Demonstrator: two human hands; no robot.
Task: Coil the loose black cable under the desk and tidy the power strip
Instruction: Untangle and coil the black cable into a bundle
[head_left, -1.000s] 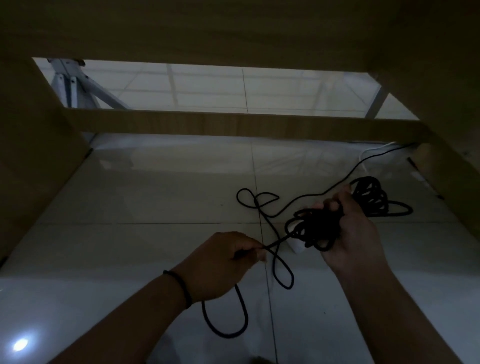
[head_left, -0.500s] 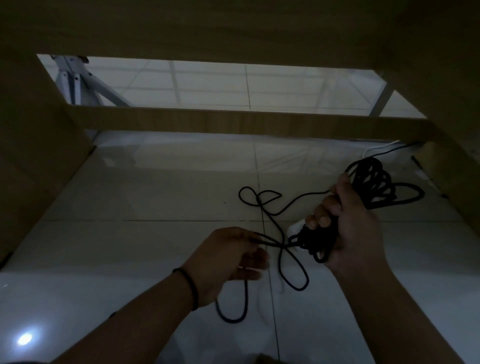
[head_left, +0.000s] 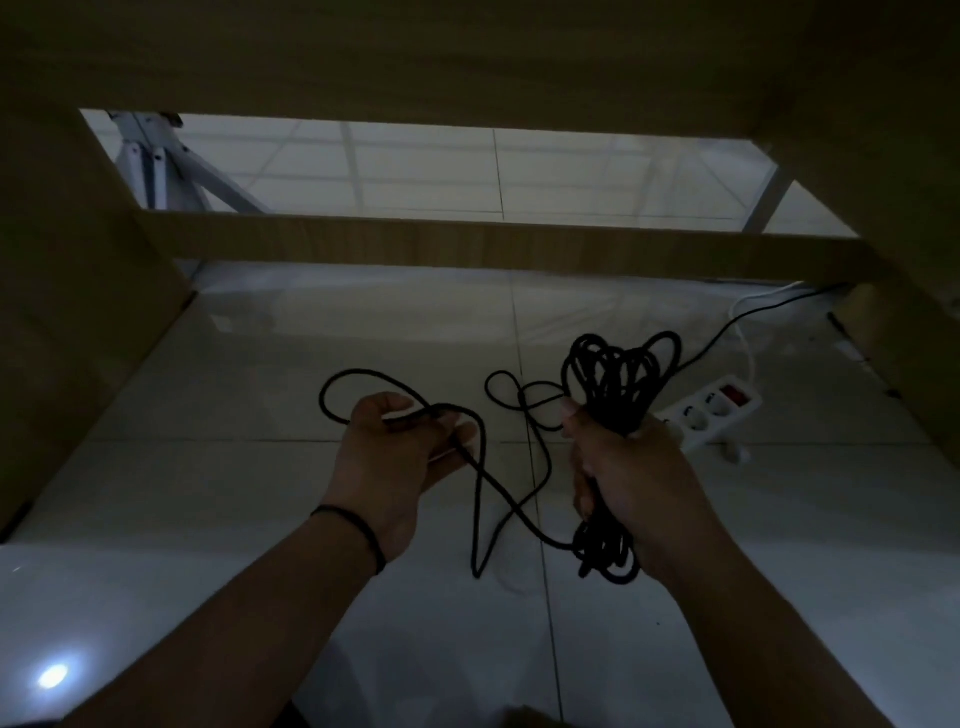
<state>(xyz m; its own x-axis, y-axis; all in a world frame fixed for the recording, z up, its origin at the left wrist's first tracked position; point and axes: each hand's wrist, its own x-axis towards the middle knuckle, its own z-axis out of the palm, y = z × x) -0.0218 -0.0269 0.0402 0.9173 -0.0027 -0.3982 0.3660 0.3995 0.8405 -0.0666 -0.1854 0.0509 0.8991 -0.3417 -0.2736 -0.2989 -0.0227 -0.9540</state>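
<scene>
Under the wooden desk (head_left: 467, 57), the right hand (head_left: 631, 483) grips a bundle of black cable (head_left: 613, 374), loops sticking out above and below the fist. Left hand (head_left: 395, 457) pinches a loose strand. Behind the right hand, a white power strip (head_left: 711, 413) lies on the tiled floor (head_left: 234, 415).

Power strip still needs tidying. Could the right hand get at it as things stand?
Probably not yet: the right hand grips the black cable bundle. The power strip lies just behind it, path otherwise free.
</scene>
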